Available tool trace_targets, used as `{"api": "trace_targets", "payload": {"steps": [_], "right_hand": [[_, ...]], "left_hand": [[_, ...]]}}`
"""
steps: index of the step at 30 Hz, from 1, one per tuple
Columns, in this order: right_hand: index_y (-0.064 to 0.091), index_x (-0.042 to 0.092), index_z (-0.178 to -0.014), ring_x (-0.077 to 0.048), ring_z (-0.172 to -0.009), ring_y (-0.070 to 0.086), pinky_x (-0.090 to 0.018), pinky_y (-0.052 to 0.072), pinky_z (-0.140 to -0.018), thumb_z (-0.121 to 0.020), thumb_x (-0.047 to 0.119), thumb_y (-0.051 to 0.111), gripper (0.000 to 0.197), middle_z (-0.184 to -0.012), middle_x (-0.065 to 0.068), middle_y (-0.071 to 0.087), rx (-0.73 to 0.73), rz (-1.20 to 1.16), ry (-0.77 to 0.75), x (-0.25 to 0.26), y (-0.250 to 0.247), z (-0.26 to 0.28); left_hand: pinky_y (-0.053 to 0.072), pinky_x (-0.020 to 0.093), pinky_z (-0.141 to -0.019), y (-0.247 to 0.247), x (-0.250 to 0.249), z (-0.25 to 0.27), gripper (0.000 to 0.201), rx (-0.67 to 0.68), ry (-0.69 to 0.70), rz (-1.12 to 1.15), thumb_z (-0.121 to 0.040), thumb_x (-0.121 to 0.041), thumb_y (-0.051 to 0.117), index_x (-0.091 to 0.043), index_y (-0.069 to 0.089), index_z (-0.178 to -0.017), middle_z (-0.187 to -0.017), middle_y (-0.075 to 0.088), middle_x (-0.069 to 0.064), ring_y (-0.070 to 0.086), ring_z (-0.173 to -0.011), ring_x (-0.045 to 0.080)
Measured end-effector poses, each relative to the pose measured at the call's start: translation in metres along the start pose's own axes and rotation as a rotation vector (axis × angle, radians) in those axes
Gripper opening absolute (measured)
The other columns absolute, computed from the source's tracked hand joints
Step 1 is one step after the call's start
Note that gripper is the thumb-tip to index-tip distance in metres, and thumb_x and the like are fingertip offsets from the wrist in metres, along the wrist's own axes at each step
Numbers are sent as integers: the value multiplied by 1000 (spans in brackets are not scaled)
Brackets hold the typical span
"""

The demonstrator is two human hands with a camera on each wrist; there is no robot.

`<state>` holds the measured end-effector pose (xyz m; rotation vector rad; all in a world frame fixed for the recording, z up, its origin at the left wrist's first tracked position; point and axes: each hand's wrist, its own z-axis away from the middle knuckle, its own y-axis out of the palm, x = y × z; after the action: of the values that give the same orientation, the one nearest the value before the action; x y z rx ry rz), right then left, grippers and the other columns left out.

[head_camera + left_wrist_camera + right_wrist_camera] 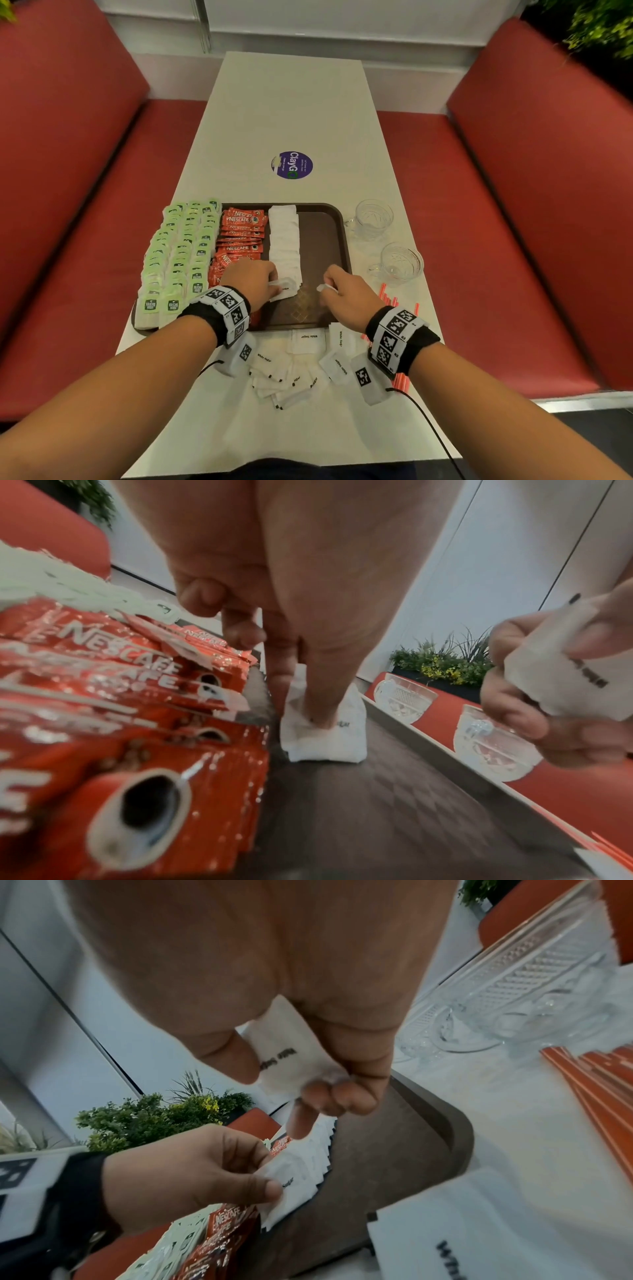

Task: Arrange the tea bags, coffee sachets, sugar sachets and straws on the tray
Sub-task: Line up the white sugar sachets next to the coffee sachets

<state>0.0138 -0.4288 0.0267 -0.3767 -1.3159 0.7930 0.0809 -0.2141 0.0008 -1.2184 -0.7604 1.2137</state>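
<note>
- Our left hand (pixel 255 279) pinches a white sugar sachet (pixel 283 289) between thumb and fingers, low over the near end of the sugar row (pixel 284 240) on the tray (pixel 339 233).
- Our right hand (pixel 346 299) has its fingers curled round a second sugar sachet (pixel 291 1053), held above the bare right part of the tray.
- The sugar row runs front to back along the tray's middle, sachets overlapping.
- Just left of it lie the red coffee sachets (pixel 241 236), also in a column on the tray.
- Further left, the green tea bags (pixel 181 250) sit in rows and overhang the tray's left edge.
- Loose sugar sachets (pixel 294 363) lie scattered on the white table (pixel 291 102) between the tray and us.
- Orange straws (pixel 390 301) lie on the table to the right of the tray, partly hidden by our right wrist.
- Two glass cups (pixel 387 240) stand on the table beside the tray's right edge.
- A round purple sticker (pixel 292 165) sits on the table beyond the tray.
</note>
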Motion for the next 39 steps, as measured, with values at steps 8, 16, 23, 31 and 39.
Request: {"api": "trace_targets", "payload": {"steps": [8, 16, 23, 31, 39], "right_hand": [[55, 22, -94, -13, -75, 50, -27, 39, -70, -90, 20, 59, 6, -88, 3, 53, 8, 107, -62, -4, -1, -7], [59, 23, -110, -14, -89, 65, -32, 56, -82, -95, 24, 60, 15, -100, 3, 69, -22, 35, 5, -11, 0, -18], [56, 22, -103, -16, -79, 61, -29, 47, -69, -96, 26, 58, 8, -86, 4, 65, -28, 86, 30, -8, 6, -28], [59, 22, -102, -16, -83, 60, -32, 49, -77, -98, 30, 56, 9, -85, 8, 64, 22, 110, 57, 2, 16, -43], [68, 17, -125, -26, -115, 62, -34, 51, -99, -97, 15, 50, 33, -125, -5, 68, 217, 276, 195, 1, 24, -62]], "left_hand": [[51, 34, -81, -2, -4, -16, 38, -4, -38, -31, -80, -60, 69, -31, 63, -104, -96, 66, -6, 60, -92, 18], [47, 36, -86, -3, -8, -11, 28, 71, 151, -150, -79, -54, 72, -35, 65, -99, -102, 62, -8, 54, -99, 18], [45, 34, -85, -14, -4, -11, 24, -28, 249, 84, -96, -46, 54, -29, 69, -104, -100, 65, -8, 51, -96, 15], [43, 28, -76, -17, 4, 0, 24, -3, 202, 186, -95, -39, 61, -28, 70, -115, -90, 60, -7, 52, -84, 10], [52, 35, -78, 2, 10, -3, 24, 56, -3, 66, -84, -47, 68, -31, 57, -99, -85, 65, -9, 62, -87, 16]]}}
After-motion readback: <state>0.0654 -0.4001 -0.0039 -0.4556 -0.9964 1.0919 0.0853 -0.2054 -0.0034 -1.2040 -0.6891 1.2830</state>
